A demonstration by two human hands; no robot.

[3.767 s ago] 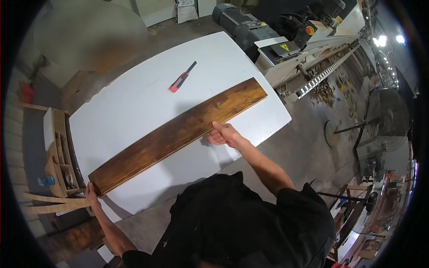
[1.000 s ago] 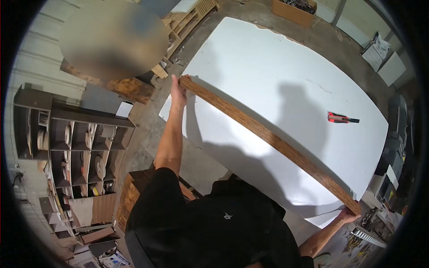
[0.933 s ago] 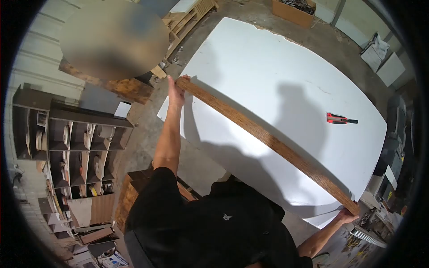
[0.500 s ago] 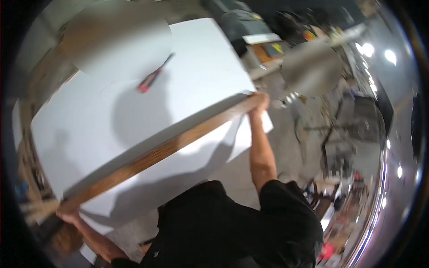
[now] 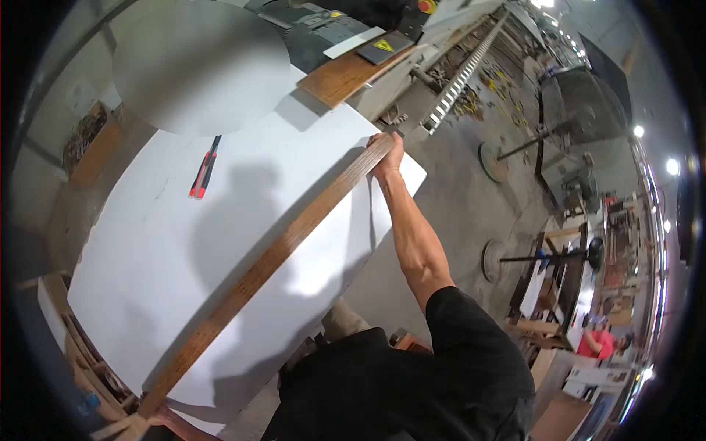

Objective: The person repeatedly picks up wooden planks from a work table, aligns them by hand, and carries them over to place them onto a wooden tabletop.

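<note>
A long brown wooden board slants over the white tabletop, tilted so that a narrow face shows. Its upper right end is gripped by my right hand. At the lower left end my left hand holds the board, partly hidden by it. A red and black utility knife lies on the tabletop, left of the board's upper half, its blade end towards the top.
Another brown board juts over the table's far corner from the machine. Wooden racks stand at the left. Fans stand on the floor at the right. A person in red is far off at the right.
The view has swung round. The board, earlier lying flat on the table, is now tipped onto a narrow side between both my hands. Another board has appeared at the table's far corner.
</note>
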